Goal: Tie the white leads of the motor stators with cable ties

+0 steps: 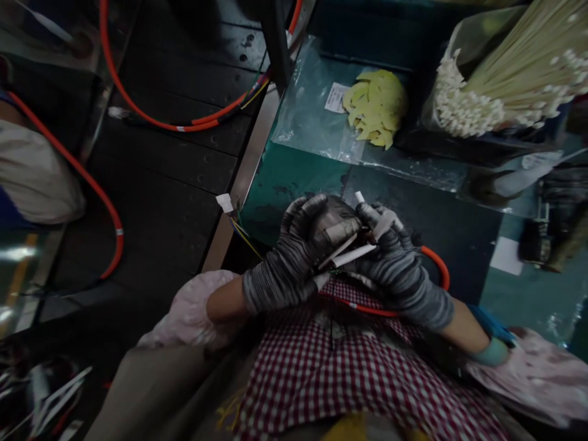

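Both hands wear grey striped gloves and meet just above the person's lap. The left hand [294, 257] is curled shut, its fingers [303, 214] wrapped over the top of a dark bundle [337, 223] that sits pressed between the two hands; what exactly the bundle is cannot be told in the dim light. The right hand [399, 263] is also closed, its taped fingertips [383, 222] pinching the bundle from the other side. White cable ties [351, 254] stick out from between the two palms, pointing down toward the left wrist, and one short white end shows just above the right fingertips. An orange cable [436, 263] loops out from behind the right hand, curves round it and runs back under both hands as a thin red line across a red-and-white checked apron [340, 361] directly below the fingers. Beyond the fingers lies a dark green table [285, 177]. Farther out on it, a clear plastic sheet carries a pile of yellow tags [376, 107], and off to the right of that a bag holds a big sheaf of white cable ties [500, 79]. Well to the left of the hands, another orange cable [138, 110] curves over a dark floor.
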Tool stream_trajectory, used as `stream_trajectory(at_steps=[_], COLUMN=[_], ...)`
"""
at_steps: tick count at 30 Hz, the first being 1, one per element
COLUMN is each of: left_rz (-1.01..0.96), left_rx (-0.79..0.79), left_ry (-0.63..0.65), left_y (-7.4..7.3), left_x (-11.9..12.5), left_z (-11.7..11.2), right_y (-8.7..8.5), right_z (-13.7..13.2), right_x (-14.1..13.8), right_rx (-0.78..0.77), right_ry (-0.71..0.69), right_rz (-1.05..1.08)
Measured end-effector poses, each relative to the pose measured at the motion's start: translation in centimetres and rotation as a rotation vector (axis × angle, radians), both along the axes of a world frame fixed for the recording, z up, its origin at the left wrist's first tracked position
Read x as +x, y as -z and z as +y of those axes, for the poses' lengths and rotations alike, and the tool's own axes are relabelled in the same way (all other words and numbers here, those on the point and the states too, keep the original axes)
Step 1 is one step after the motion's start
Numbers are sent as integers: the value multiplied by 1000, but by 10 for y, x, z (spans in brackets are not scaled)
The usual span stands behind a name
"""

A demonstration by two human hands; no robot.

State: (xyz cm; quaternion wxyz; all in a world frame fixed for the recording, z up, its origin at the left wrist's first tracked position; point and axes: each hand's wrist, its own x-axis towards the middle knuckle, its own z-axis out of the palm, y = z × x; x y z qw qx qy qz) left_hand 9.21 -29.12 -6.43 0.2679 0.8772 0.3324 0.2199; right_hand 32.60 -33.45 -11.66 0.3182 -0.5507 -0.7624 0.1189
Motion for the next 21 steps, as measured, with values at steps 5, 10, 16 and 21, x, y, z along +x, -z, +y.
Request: stream_trajectory(at_steps=[5, 10, 16, 21], left_rz=[-20, -187, -304, -216], left_rx=[-23, -136, -123, -64], left_ry=[0, -245, -406, -374], left_y=[6, 35, 48, 34], left_x=[-5, 0, 18, 33], left_z=[2, -29, -43, -31], right_y=[7, 4, -6, -7], right_z=[-9, -18, -10, 4], right_x=[0, -10, 7, 39], right_rx=[22, -23, -103, -225], right_ry=[66, 60, 24, -38], right_rz=[36, -79, -50, 90])
